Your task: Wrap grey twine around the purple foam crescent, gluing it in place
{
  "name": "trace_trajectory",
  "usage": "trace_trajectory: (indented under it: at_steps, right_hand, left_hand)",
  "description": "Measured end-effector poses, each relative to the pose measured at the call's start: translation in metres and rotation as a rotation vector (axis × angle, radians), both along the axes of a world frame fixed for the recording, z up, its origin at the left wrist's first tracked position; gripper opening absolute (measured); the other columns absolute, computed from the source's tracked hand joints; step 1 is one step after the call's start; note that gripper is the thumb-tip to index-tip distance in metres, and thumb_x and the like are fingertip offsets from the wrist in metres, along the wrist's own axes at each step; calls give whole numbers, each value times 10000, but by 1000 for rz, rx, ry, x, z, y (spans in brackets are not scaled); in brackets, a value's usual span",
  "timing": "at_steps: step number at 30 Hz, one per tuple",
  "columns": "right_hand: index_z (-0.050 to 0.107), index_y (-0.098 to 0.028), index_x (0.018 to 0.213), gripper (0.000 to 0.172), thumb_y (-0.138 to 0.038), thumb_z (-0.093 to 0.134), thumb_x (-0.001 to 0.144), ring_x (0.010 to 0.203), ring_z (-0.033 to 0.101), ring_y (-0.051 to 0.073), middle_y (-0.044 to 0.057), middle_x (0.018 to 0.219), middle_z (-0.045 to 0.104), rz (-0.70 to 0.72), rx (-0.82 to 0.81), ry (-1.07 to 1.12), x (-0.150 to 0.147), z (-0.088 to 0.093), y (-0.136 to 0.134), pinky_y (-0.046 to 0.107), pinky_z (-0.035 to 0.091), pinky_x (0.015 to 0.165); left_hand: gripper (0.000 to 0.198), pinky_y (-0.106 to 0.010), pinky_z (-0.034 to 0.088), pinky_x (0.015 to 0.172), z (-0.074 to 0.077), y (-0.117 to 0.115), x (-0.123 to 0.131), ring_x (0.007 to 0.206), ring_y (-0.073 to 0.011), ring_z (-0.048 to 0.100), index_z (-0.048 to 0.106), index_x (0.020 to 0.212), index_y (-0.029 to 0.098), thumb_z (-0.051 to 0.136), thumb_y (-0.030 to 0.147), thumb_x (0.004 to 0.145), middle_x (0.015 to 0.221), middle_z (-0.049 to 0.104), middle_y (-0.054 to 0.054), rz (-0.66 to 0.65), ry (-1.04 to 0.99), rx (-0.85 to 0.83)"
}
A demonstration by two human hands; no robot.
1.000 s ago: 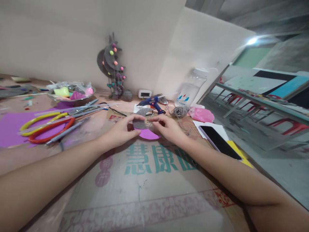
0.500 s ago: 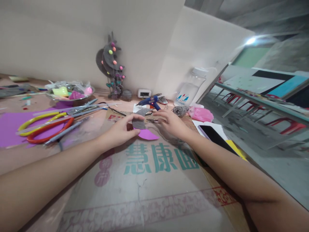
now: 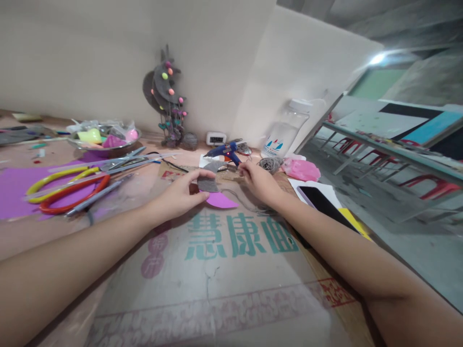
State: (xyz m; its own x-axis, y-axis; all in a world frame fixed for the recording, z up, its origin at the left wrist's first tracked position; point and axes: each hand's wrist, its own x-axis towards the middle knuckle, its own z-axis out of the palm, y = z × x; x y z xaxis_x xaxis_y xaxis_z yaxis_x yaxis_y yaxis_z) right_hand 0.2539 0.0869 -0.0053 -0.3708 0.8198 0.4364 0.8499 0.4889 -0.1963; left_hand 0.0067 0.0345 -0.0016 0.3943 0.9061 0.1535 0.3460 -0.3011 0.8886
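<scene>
My left hand (image 3: 184, 193) pinches a grey piece (image 3: 207, 184) between thumb and fingers. A pointed purple piece (image 3: 222, 200) lies against its lower edge, by the thumb. Farther back, my right hand (image 3: 258, 180) is closed, with its curled fingers at the handle end of a blue glue gun (image 3: 222, 151). The gun rests with its nozzle to the left, and a small red light shows on it. Grey yarn runs loosely across the cardboard (image 3: 231, 279) between my hands, near a grey yarn ball (image 3: 269, 165).
At left, scissors with yellow and red handles (image 3: 61, 185) lie with glue sticks on a purple sheet (image 3: 14, 188). Behind them stands a metal bowl (image 3: 104, 149) of craft bits. A water bottle (image 3: 284, 130), pink bag (image 3: 301, 168) and phone (image 3: 325, 208) sit at right.
My right hand has moved slightly right and back, from a small metal tool beside the grey piece to the glue gun's handle. My left hand keeps its hold.
</scene>
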Motion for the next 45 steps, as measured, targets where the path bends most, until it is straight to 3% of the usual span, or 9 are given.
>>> trace_trajectory:
  at_steps: [5, 13, 18, 29, 45]
  right_hand:
    - [528, -155, 1035, 259, -260, 309, 946, 838, 565, 194, 88, 933, 611, 16, 53, 241, -5, 8, -10, 317, 427, 756]
    - [586, -152, 1061, 400, -463, 368, 934, 840, 562, 215, 95, 895, 622, 340, 227, -146, -23, -2, -32, 325, 427, 754]
    - [610, -164, 1009, 369, -443, 380, 935, 845, 567, 211, 90, 876, 636, 278, 233, -202, -18, -3, -28, 319, 425, 759]
    - [618, -141, 937, 337, -406, 410, 934, 775, 540, 205, 84, 811, 617, 289, 299, -299, -21, -2, -30, 314, 396, 700]
    - [632, -154, 956, 315, -398, 435, 926, 789, 552, 206, 86, 829, 629, 311, 296, -314, -20, -5, -28, 321, 414, 706]
  left_hand:
    - [409, -199, 367, 514, -2, 0, 0, 513, -80, 454, 537, 1165, 210, 565, 168, 760, 639, 507, 53, 16, -9, 8]
    - [425, -208, 386, 527, -2, 1, 2, 523, -91, 474, 512, 1179, 177, 565, 160, 758, 636, 504, 52, -4, -62, -17]
    - [421, -211, 389, 531, -3, 2, 1, 544, -95, 481, 518, 1177, 181, 561, 169, 758, 667, 524, 41, -4, -55, -8]
    - [423, -218, 413, 563, 4, -1, 3, 556, -98, 489, 525, 1177, 173, 553, 154, 756, 649, 506, 46, 23, -9, -19]
    - [406, -219, 391, 540, -2, 1, 0, 512, -93, 462, 524, 1165, 201, 542, 175, 760, 622, 503, 55, -29, -17, 12]
